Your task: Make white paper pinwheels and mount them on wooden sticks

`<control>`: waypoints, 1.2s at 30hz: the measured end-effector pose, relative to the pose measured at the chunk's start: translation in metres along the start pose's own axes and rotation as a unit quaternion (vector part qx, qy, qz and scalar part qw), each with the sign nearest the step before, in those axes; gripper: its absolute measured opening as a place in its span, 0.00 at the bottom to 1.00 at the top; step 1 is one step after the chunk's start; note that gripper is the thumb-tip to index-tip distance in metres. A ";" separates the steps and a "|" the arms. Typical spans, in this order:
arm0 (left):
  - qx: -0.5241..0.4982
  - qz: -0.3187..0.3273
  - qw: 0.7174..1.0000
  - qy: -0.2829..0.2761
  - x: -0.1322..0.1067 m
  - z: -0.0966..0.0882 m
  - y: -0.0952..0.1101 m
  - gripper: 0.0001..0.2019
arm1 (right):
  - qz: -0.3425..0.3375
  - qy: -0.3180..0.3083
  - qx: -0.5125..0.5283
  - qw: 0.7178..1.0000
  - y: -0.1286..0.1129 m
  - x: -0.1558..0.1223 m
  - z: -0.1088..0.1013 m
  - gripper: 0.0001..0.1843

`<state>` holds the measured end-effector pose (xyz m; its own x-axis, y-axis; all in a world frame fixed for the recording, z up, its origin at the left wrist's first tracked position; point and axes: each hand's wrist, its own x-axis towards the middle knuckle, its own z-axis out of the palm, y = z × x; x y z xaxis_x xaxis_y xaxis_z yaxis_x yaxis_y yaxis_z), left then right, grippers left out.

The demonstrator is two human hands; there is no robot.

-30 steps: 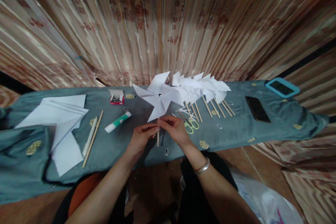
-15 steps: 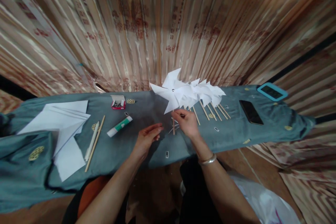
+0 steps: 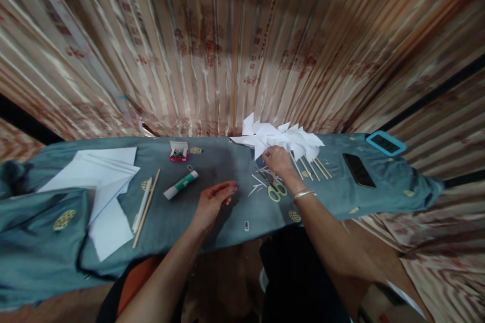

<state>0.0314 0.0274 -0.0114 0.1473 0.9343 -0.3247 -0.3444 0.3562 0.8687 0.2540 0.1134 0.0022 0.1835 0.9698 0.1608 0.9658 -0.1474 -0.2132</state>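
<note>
My right hand (image 3: 279, 160) is closed at the near end of a row of white paper pinwheels. Its fingers are around the stick of the nearest pinwheel (image 3: 257, 140), and that stick is mostly hidden by the hand. Other pinwheels (image 3: 308, 144) overlap behind it, their wooden sticks (image 3: 311, 167) pointing toward me. My left hand (image 3: 215, 201) hovers over the cloth with loosely curled fingers, thumb and index a little apart, nothing visible in them. Scissors with pale green handles (image 3: 273, 192) lie just below my right hand, beside thin paper strips (image 3: 257, 185).
On the left lie white paper sheets (image 3: 109, 171), a white pen-like stick (image 3: 143, 204), a wooden stick (image 3: 147, 209) and a glue stick (image 3: 181, 184). A small red box of pins (image 3: 179, 152) stands behind. At right are a phone (image 3: 359, 170) and a blue-framed device (image 3: 385, 143).
My right hand has carried the pinwheel right and down from the air to the near end of the row. The scissors are now uncovered. My left hand has hardly moved.
</note>
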 end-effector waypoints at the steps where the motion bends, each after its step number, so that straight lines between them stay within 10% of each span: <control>1: 0.000 -0.002 1.000 0.001 -0.001 -0.001 0.001 0.19 | 0.000 -0.004 -0.011 1.000 0.000 0.000 0.003 0.09; 18: 0.001 0.020 1.000 0.006 -0.010 -0.010 0.006 0.15 | -0.110 0.071 -0.034 0.991 -0.005 -0.028 0.004 0.11; 31: 0.045 0.080 0.995 0.036 -0.013 -0.041 0.015 0.17 | -0.194 0.002 0.198 0.961 -0.092 -0.093 0.029 0.15; 36: 0.035 0.062 0.997 0.031 -0.017 -0.043 0.007 0.23 | -0.157 -0.009 0.324 0.933 -0.128 -0.082 -0.004 0.13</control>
<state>-0.0139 0.0146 -0.0155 0.0487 0.9712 -0.2334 -0.2910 0.2373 0.9268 0.1164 0.0518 0.0200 -0.0980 0.9494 0.2984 0.6579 0.2868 -0.6964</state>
